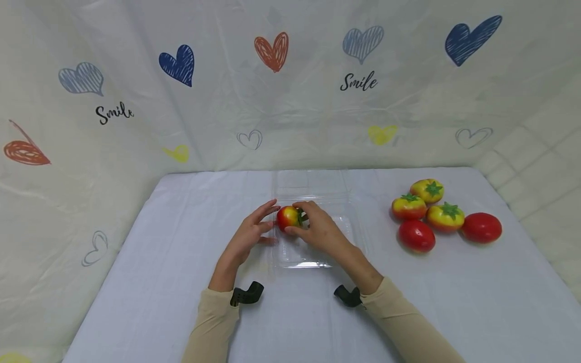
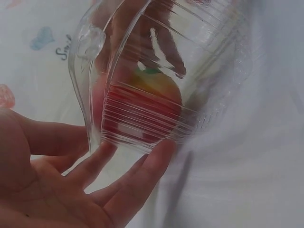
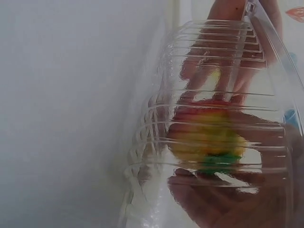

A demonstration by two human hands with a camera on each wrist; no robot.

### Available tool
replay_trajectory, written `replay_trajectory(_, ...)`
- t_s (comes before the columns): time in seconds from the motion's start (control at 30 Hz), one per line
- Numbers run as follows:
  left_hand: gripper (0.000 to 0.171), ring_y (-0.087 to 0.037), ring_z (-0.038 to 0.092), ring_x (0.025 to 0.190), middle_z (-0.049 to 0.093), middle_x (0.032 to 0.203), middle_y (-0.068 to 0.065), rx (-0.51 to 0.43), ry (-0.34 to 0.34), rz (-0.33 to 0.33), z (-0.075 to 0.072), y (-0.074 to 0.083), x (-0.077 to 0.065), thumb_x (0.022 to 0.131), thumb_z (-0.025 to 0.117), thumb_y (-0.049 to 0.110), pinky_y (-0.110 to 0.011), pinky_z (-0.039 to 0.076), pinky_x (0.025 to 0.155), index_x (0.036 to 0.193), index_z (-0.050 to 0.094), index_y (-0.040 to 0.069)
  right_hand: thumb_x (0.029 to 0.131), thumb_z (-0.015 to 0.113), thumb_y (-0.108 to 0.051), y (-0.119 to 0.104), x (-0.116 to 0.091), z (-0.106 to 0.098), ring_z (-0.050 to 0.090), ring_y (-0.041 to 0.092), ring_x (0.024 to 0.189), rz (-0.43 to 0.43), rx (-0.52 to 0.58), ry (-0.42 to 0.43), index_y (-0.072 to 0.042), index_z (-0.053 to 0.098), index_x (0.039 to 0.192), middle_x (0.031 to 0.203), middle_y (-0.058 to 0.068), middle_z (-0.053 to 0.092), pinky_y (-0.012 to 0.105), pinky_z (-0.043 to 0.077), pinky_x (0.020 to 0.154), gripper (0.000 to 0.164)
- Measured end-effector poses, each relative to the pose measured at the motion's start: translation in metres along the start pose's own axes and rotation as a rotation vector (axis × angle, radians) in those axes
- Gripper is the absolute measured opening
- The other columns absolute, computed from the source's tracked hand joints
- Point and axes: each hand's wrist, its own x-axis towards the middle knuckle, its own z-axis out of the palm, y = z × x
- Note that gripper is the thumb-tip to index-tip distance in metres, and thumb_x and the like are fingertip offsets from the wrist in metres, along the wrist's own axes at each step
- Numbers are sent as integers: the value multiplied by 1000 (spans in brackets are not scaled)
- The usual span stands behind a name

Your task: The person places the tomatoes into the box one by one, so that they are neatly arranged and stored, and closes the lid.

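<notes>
A red-and-yellow tomato (image 1: 288, 218) with a green leafy top is held on its side within a clear plastic clamshell box (image 1: 290, 256). My right hand (image 1: 321, 229) grips it between thumb and fingers. Through the ribbed wall, the right wrist view shows the tomato (image 3: 206, 135) and its green top blurred. My left hand (image 1: 247, 237) is at the box's left side, fingers spread and fairly straight. In the left wrist view, fingertips of the left hand (image 2: 90, 185) touch the outside of the clear wall, with the tomato (image 2: 147, 104) just behind it.
The box's transparent lid (image 1: 310, 182) lies folded back toward the rear curtain (image 1: 308, 146). To the right on the white cloth (image 1: 454, 292) sit several more tomatoes, including a yellow-topped one (image 1: 445, 217) and a plain red one (image 1: 481, 228). Black wrist mounts (image 1: 247, 293) are on both sleeves.
</notes>
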Motion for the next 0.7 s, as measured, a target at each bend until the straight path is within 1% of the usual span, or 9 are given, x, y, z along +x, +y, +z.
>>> replay_trajectory(0.17, 63, -43, 49, 144, 39, 168, -7, 0, 4, -1, 0, -1, 0, 104, 52, 14, -41, 64, 93, 164, 34, 27, 87, 83, -40, 0, -2, -2, 66, 28, 122, 22, -16, 5, -15, 51, 150, 145, 10, 60, 46, 61, 99, 75)
replay_trajectory(0.27, 63, -42, 49, 144, 40, 168, -7, 2, 3, -2, 1, 0, 0, 104, 52, 14, -41, 64, 93, 164, 34, 27, 86, 84, -42, 0, -3, -5, 66, 28, 122, 21, -26, 8, -15, 52, 150, 145, 9, 60, 47, 61, 99, 76)
replay_trajectory(0.47, 64, -42, 51, 143, 41, 167, -7, 10, 12, -3, -1, 2, -1, 104, 52, 14, -41, 64, 93, 163, 35, 28, 86, 84, -40, 0, -5, -16, 66, 30, 124, -42, -22, 29, -13, 53, 148, 142, 10, 62, 49, 61, 99, 74)
replay_trajectory(0.57, 64, -41, 51, 143, 40, 167, -6, 7, 11, -8, -1, 2, -1, 104, 52, 14, -41, 63, 93, 163, 35, 28, 87, 84, -37, 2, -7, -23, 66, 31, 123, -72, 0, 41, -12, 54, 148, 141, 12, 63, 51, 60, 100, 72)
replay_trajectory(0.7, 63, -40, 50, 144, 40, 167, -5, 4, 5, -16, 0, 0, 0, 104, 52, 14, -41, 63, 94, 163, 35, 29, 88, 83, -35, 5, -11, -31, 66, 32, 124, -86, 48, 47, -13, 54, 147, 142, 14, 62, 51, 58, 103, 70)
